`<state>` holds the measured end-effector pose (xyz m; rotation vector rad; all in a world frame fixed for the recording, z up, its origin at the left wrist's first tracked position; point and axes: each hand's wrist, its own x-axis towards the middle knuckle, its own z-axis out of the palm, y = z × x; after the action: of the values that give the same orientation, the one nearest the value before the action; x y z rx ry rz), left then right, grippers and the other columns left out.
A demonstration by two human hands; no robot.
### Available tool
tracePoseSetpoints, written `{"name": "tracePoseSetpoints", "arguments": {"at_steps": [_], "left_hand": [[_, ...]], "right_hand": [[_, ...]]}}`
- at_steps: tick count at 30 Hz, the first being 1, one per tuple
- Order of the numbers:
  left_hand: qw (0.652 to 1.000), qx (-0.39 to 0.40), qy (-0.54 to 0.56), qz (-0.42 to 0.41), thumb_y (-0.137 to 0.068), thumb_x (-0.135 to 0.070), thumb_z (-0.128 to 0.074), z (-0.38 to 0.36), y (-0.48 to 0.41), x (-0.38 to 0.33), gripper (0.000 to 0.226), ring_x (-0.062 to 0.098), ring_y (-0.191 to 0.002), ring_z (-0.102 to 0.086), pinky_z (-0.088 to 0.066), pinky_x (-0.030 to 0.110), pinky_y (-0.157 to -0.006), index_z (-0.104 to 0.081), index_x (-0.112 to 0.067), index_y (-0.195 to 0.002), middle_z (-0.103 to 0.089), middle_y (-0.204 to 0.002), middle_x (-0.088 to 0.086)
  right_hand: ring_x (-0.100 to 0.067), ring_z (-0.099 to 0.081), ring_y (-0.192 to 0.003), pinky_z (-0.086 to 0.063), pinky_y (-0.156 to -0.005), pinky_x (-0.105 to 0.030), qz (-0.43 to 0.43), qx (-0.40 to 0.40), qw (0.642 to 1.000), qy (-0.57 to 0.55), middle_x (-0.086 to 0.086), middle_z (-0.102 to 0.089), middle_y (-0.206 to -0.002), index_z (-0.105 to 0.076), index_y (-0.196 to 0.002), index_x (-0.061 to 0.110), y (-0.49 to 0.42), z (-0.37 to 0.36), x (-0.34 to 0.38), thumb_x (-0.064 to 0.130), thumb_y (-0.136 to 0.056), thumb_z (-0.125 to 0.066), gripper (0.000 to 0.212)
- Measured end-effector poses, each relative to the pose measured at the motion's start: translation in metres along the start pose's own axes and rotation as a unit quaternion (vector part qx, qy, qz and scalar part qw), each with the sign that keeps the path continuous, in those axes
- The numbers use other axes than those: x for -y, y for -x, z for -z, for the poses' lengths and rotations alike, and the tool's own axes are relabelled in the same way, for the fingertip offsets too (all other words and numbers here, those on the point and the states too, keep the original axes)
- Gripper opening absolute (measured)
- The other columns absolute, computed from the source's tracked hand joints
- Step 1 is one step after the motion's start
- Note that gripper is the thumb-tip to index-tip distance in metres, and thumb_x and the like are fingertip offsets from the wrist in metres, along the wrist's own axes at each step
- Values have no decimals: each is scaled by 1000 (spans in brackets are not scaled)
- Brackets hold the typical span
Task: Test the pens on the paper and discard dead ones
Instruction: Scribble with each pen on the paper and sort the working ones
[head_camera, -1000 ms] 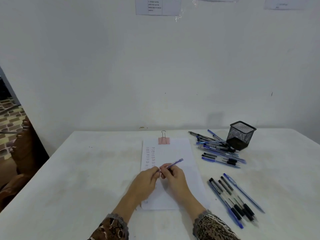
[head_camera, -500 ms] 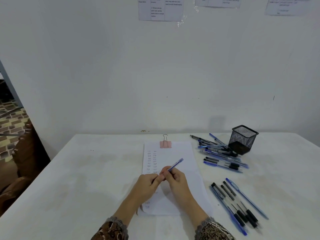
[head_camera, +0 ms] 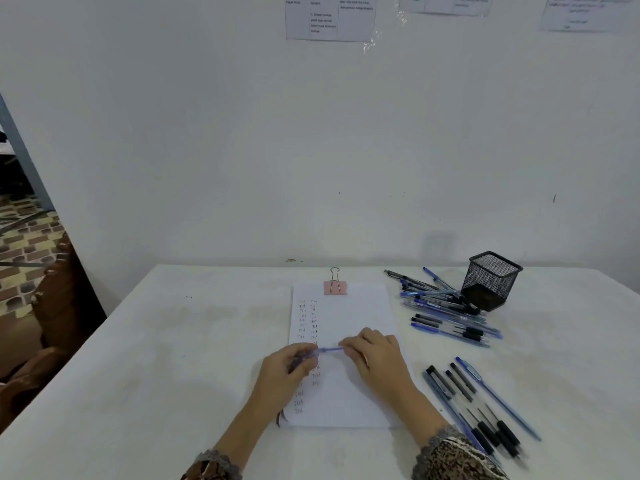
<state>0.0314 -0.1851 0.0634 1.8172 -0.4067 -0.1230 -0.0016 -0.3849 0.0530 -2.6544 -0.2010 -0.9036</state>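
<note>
Left hand (head_camera: 289, 370) and right hand (head_camera: 377, 356) pinch one pen (head_camera: 329, 349) over paper (head_camera: 356, 306); two columns marked, I judge many pens (head_camera: 446, 308) untested

**One pen in hand above the test sheet**

A blue pen (head_camera: 329, 349) lies level, blurred, just above the paper (head_camera: 360, 313); the left hand (head_camera: 289, 367) grips one end and the right hand (head_camera: 375, 351) pinches the other. The white paper lies flat on the table (head_camera: 173, 358), held at its far edge by a pink binder clip (head_camera: 335, 287), with two columns of small scribbles down its left side. To its right, a loose heap of pens (head_camera: 446, 306) lies far back; nearer, a row of pens (head_camera: 474, 400) lies side by side.
</note>
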Motion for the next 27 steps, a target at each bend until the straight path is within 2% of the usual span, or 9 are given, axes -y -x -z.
{"name": "tracePoseSetpoints", "arguments": {"at_steps": [5,8,13,18,20,22,24,26,27], "left_hand": [[1000,-11,5,2,-86,-9,-63,-1,-1,-3,19,-4,-70,-62,-48,11,-65,-66,-25,-96,-69,-87,-8],[1000,2,-7,4,-85,-10,-64,1,-2,-2,19,0,-79,-63,-47,10,-69,-68,-24,-98,-70,-93,-9],[994,31,-94,-45,-87,-10,-62,-2,-2,1,18,-18,-84,-56,-40,2,-74,-70,-15,-102,-63,-90,-21],[988,10,-130,-80,-88,-9,-59,-2,-4,1,17,-18,-80,-57,-41,1,-73,-72,-9,-99,-63,-78,-21],[988,24,-131,-83,-89,-9,-59,-1,-3,-1,17,-17,-78,-58,-40,1,-72,-71,-9,-100,-63,-78,-20],[992,41,-100,-69,-90,-12,-58,0,0,-7,17,-7,-76,-60,-41,3,-70,-71,-14,-101,-66,-83,-16],[996,21,-55,-60,-93,-15,-51,2,2,-11,19,-3,-86,-58,-41,3,-74,-67,-24,-101,-65,-95,-12],[996,-21,-54,-64,-98,-24,-40,5,2,-11,24,-1,-102,-55,-36,0,-83,-62,-26,-107,-61,-110,-10],[994,-30,-81,-62,-99,-33,-33,7,2,-7,32,2,-109,-52,-32,0,-88,-60,-25,-114,-58,-118,-8]], "right_hand": [[-1,-47,-72,-26,-67,-18,11,-38,999,-29,16,-61,-71,-64,-82,27,1,2,5,32,-84,-50,15],[0,-48,-72,-27,-68,-17,13,-56,997,-46,15,-61,-72,-63,-81,26,-1,2,4,31,-85,-51,13],[-1,-48,-71,-27,-68,-18,52,-31,998,-21,15,-62,-69,-64,-75,26,-5,-3,10,35,-81,-52,16],[-3,-41,-66,-23,-65,-22,53,-60,997,-14,12,-58,-59,-61,-66,21,-6,-14,30,32,-79,-52,19],[-2,-45,-64,-22,-65,-22,67,-42,997,-10,13,-58,-60,-62,-68,23,-6,-11,27,36,-79,-53,19],[-4,-52,-65,-21,-65,-22,100,2,995,19,13,-60,-67,-64,-76,25,-11,-1,19,42,-74,-61,17],[-7,-57,-68,-22,-64,-21,105,9,993,47,10,-63,-76,-67,-84,24,-20,8,13,36,-65,-75,24],[-14,-60,-63,-31,-65,-22,27,-39,999,-1,1,-65,-77,-69,-84,14,-26,18,19,19,-75,-71,11],[-17,-58,-63,-37,-66,-23,-37,-66,995,-70,-4,-64,-76,-68,-82,9,-27,23,29,15,-85,-63,8]]}}
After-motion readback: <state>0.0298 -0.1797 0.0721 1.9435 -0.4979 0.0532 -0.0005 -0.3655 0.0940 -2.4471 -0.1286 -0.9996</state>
